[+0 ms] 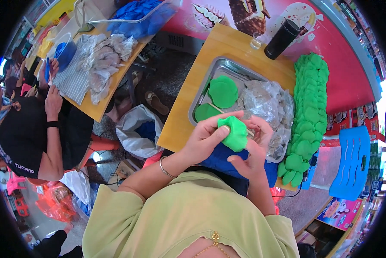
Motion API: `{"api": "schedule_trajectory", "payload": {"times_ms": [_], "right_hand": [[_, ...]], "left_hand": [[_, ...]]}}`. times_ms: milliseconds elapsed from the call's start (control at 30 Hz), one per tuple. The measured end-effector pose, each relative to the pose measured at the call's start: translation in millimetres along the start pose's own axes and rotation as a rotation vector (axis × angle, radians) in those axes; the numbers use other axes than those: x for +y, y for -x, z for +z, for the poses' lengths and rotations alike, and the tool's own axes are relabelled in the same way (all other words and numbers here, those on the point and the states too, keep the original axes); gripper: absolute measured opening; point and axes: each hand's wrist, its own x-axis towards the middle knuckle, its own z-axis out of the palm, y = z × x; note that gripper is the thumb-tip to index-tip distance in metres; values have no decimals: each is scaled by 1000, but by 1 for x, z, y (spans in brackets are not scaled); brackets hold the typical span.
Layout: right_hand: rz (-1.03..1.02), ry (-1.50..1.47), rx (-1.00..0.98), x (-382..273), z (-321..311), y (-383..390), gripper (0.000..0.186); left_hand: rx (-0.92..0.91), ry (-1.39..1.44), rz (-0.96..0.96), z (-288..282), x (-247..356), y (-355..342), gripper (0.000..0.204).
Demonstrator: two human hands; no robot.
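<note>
My left hand (pixel 205 139) pinches a thin, soft green scalloped piece (pixel 234 134) between thumb and fingers, above the near edge of a metal tray (pixel 193 101). My right hand (pixel 257 150) is close against its right side, fingers curled round a thin wooden stick (pixel 249 132) and the thumb held apart. Part of the stick is hidden behind the hands and the green piece. In the tray lie a flat green scalloped disc (pixel 223 91) and another green piece (pixel 205 112), partly covered by my left hand. Crumpled clear plastic bags (pixel 268 103) with brownish contents fill the tray's right side.
A long row of overlapping green pieces (pixel 309 112) lines the table's right edge. A black tumbler (pixel 282 39) and a small clear cup (pixel 256 41) stand at the back. Leftward, a co-worker (pixel 23 133) handles a blue piece at another table (pixel 99 109). A white sack (pixel 137 129) sits between.
</note>
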Motion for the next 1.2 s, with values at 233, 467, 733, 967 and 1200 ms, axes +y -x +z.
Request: {"api": "schedule_trajectory", "payload": {"times_ms": [233,467,733,967,1200], "right_hand": [[-102,249,-64,3,-6,-5,53],[-56,384,-83,-4,3,-5,60],[55,74,-108,1,15,3,70],[104,109,-108,-1,6,3,64],[60,83,-69,5,3,5,57]], "left_hand": [[123,133,-75,2,-3,4,37],[154,74,-35,0,-1,2,38],[109,-63,-5,5,1,2,35],[186,188,-174,0,-11,2,25],[127,-120,-91,-5,-8,2,28]]}}
